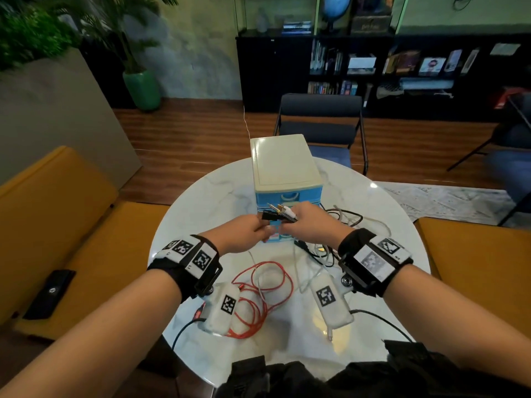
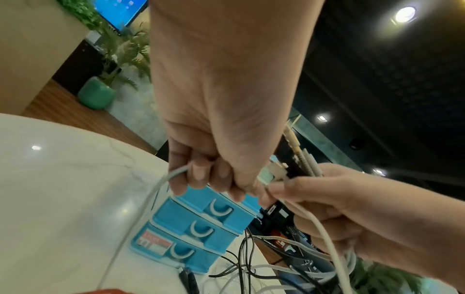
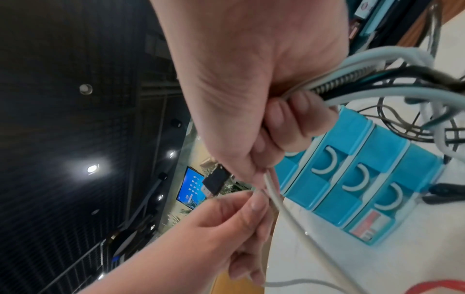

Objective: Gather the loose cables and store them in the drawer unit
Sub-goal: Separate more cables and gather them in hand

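Several cable ends are bunched in my right hand (image 1: 309, 225), whose grip is clamped around a bundle of cables (image 3: 377, 79), white, black and one braided, with the plugs sticking up out of the fist. My left hand (image 1: 244, 234) meets it just in front of the drawer unit (image 1: 287, 179); its grip pinches a white cable (image 2: 161, 185) between thumb and fingers, feeding that end toward the bundle. From the wrist views the two hands are touching or very nearly so.

I judge this to be the gathering step, and only part-way through. A red cable (image 1: 264, 294) lies coiled on the counter (image 1: 201, 196) near me, untouched, and the tails of the held cables trail in a loose tangle on the counter to the right of the unit. All three blue drawers (image 2: 201, 224) look closed, so nothing is stored yet.

What the next move calls for, as I see it: pass the white end fully into the right fist so the left hand is free, then either draw in the red cable or coil the trailing slack. The tails look tangled, so lifting the bundle may drag the lot along. A drawer must be pulled open by its curved handle, which needs a free hand, and the light unit may slide if tugged.
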